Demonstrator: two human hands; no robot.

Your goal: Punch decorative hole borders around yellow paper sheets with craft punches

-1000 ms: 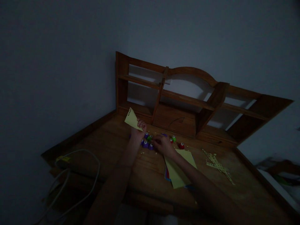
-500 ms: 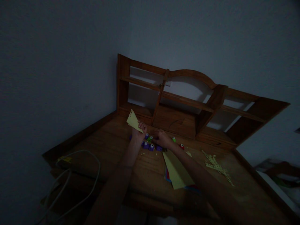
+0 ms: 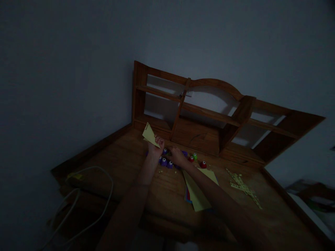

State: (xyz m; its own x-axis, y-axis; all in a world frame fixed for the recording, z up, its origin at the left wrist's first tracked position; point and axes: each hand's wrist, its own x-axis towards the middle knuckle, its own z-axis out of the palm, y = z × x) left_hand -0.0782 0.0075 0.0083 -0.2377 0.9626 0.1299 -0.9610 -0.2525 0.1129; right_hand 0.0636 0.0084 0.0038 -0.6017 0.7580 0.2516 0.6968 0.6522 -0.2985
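My left hand (image 3: 157, 143) is closed around a yellow sheet of paper (image 3: 148, 134), held tilted above the desk with a row of punched holes along its upper edge. My right hand (image 3: 178, 157) is lowered among the small craft punches, its fingers curled over a green punch that they mostly cover. Purple craft punches (image 3: 164, 162) with white buttons stand just in front of and beside both hands. To the right of my right hand are another green punch (image 3: 195, 156) and red punches (image 3: 203, 164). Under my right forearm lie yellow sheets (image 3: 195, 191) over coloured ones.
Punched yellow paper strips (image 3: 242, 185) lie in a pile on the right of the wooden desk (image 3: 120, 164). Tiny paper bits (image 3: 160, 171) are scattered near the punches. A wooden shelf unit (image 3: 200, 132) stands along the back. A white cable (image 3: 111, 188) loops at the front left.
My right hand has shifted slightly left, over the green punch that was showing before. More of the red and purple punches behind it now shows. My left hand keeps its hold on the paper.
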